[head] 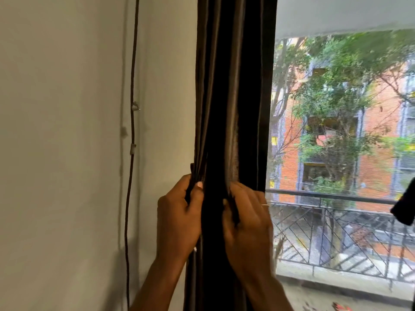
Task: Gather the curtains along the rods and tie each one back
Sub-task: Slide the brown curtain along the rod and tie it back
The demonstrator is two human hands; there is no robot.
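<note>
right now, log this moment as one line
stage: gathering | curtain: bunched in folds beside wall | left hand: grips left folds | right hand: pinches right folds

Your two forearms enter from the bottom edge and slant upward toward each other, bare to the wrist. Your left hand (pixel 177 218) is raised with its back toward you. Its fingers curl round the left edge of the gathered curtain (pixel 224 108), and its thumb (pixel 198 187) lies up along the folds with the pale nail showing. Your right hand (pixel 247 223) sits about level with it and just beside it, back also toward you. Its fingers are bent into the folds, pinching a pleat against the thumb. A thin ring (pixel 265 205) shows on one finger of that hand. The hands are close but apart, with fabric between them.
</note>
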